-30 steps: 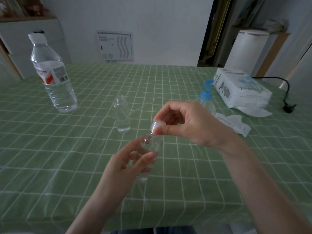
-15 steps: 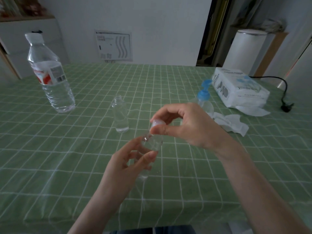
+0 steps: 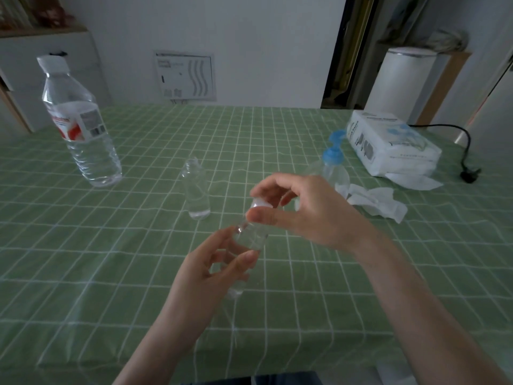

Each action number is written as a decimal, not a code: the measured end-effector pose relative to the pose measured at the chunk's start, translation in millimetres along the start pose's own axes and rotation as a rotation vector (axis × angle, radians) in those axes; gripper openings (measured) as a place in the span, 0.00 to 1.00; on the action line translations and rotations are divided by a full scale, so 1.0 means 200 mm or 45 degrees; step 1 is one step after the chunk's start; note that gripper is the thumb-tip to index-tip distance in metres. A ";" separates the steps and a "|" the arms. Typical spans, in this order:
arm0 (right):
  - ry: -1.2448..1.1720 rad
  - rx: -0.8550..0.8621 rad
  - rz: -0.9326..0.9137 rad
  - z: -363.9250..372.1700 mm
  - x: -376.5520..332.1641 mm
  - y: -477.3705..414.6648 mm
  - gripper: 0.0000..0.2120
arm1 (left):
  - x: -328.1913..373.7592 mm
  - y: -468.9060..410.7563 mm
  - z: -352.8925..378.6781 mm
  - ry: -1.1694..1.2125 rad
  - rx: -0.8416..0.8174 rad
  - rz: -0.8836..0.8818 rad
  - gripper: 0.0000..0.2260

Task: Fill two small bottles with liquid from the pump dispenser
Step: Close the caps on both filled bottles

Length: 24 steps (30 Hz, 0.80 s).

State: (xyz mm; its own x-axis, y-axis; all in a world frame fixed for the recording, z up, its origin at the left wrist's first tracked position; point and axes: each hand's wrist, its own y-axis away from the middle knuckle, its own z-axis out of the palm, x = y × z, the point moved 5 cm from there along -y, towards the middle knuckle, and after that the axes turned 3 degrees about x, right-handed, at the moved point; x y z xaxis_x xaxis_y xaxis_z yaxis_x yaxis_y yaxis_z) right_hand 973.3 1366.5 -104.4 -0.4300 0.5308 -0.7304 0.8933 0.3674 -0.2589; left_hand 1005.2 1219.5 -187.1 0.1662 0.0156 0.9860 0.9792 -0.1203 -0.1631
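The table (image 3: 83, 287) is covered by a green cloth (image 3: 347, 301) with a white grid, creased in places, and its front edge falls away at the bottom of the view. Above the near part, the left hand (image 3: 211, 273) grips a small clear bottle (image 3: 251, 234) by its body, tilted and held off the cloth. The right hand (image 3: 308, 215) pinches the white cap (image 3: 261, 204) at the bottle's neck between thumb and fingers; I cannot tell whether the cap is seated.

Just beyond, a second bottle (image 3: 197, 190) stands upright on the cloth. To the right, partly hidden behind the right hand, is the pump (image 3: 333, 162) with its blue head. A crumpled tissue (image 3: 372, 201) lies just beside it, and a white tissue pack (image 3: 388, 145) sits further back. A water bottle (image 3: 80, 129) stands far left. A black cable (image 3: 469, 151) ends in a plug at the far right edge.

Past the table is a white wall (image 3: 263, 37) with a printed sheet (image 3: 186, 76). A shelf (image 3: 41, 31) is at left, a dark doorway (image 3: 347, 51) right of centre, and a white bin (image 3: 399, 81) beside it.
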 end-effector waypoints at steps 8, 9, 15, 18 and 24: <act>-0.001 0.025 -0.011 0.00 0.00 0.00 0.17 | 0.00 0.00 0.00 -0.073 -0.023 0.037 0.15; 0.013 0.011 -0.001 0.00 0.01 0.00 0.19 | 0.00 0.00 0.00 -0.065 -0.030 0.038 0.15; -0.073 -0.075 -0.047 0.01 -0.02 0.02 0.12 | 0.01 0.00 -0.01 -0.091 -0.022 0.057 0.13; -0.032 -0.007 0.000 0.02 0.00 0.01 0.12 | 0.01 0.00 0.00 -0.102 -0.044 0.057 0.12; -0.155 -0.054 -0.050 0.03 -0.01 0.03 0.12 | 0.01 0.00 -0.01 -0.074 -0.007 0.055 0.15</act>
State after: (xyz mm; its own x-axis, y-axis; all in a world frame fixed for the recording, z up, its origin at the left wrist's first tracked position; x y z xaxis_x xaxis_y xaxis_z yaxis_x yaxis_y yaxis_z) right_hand 980.3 1362.8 -107.9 -0.4432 0.4200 -0.7920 0.8686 0.4197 -0.2635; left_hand 1006.2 1217.4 -184.3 0.2146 0.0682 0.9743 0.9704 -0.1277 -0.2048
